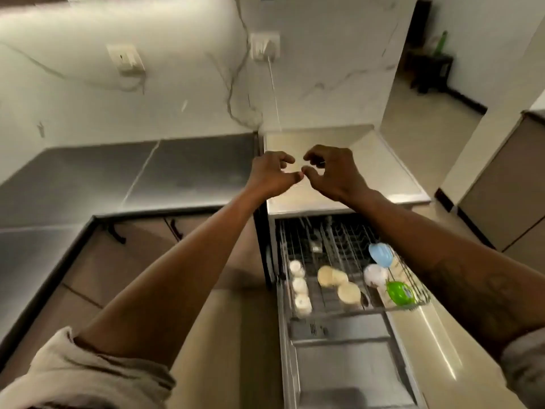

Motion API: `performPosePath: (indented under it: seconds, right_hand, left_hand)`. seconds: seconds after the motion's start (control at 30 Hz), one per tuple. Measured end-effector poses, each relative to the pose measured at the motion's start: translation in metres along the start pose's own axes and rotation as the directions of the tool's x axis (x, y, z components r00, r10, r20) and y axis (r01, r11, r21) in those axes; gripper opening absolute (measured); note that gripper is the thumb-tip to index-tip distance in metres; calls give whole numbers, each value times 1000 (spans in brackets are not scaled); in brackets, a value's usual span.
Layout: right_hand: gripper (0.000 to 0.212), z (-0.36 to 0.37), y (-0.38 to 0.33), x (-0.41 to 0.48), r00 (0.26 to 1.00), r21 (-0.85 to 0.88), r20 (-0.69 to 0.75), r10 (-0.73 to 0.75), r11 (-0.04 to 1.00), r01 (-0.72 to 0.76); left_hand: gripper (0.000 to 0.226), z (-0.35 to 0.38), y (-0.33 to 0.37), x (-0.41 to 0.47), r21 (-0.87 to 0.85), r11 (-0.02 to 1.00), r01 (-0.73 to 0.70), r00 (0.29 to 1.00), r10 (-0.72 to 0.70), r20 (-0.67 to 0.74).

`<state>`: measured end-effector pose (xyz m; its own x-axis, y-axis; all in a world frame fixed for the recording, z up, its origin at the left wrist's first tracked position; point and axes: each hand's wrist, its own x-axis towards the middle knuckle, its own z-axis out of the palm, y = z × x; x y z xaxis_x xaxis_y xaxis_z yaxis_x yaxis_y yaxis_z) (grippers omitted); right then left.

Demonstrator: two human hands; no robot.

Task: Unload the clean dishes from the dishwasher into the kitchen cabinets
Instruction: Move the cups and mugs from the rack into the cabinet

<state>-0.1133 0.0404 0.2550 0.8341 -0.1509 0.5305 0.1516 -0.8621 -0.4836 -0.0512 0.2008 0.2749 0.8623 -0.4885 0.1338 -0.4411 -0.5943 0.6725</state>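
Blurry pastel dishes [380,254], perhaps cups

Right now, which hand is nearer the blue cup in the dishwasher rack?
Right. The right hand is raised over the counter, beyond the blue cup and to its left; the left hand is beside it, farther left. Neither touches the cup.

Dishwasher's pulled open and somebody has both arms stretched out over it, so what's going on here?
A person is unloading the dishwasher. Its rack is slid out and holds a blue cup, a green cup, cream cups and small white cups. Both hands hover above the steel counter over the machine: the left hand and the right hand are close together, fingers loosely curled, with no grip on anything visible.
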Motion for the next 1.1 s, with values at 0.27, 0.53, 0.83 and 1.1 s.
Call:
performPosePath:
  seconds: [0.27, 0.53, 0.83, 1.1]
  right_hand:
    - [19, 44, 151, -120, 917, -11, 376, 134, 990, -140]
    - [33, 116, 265, -182, 733, -149, 569, 372, 924, -353]
    - [101, 252, 336, -168, 331, -227, 911, 248, 969, -101]
    - [90, 289, 334, -172, 223, -310, 935, 278, 943, 124]
  left_hand:
    - [49, 175, -32, -35, 84, 961, 262, 937, -274, 216]
    - [60, 321, -79, -63, 153, 846, 510, 803, -532, 267]
    - [86, 488, -136, -59, 26, 747, 665, 717, -647, 257]
    - [67, 516, -147, -62, -7, 682, 732, 660, -706, 259]
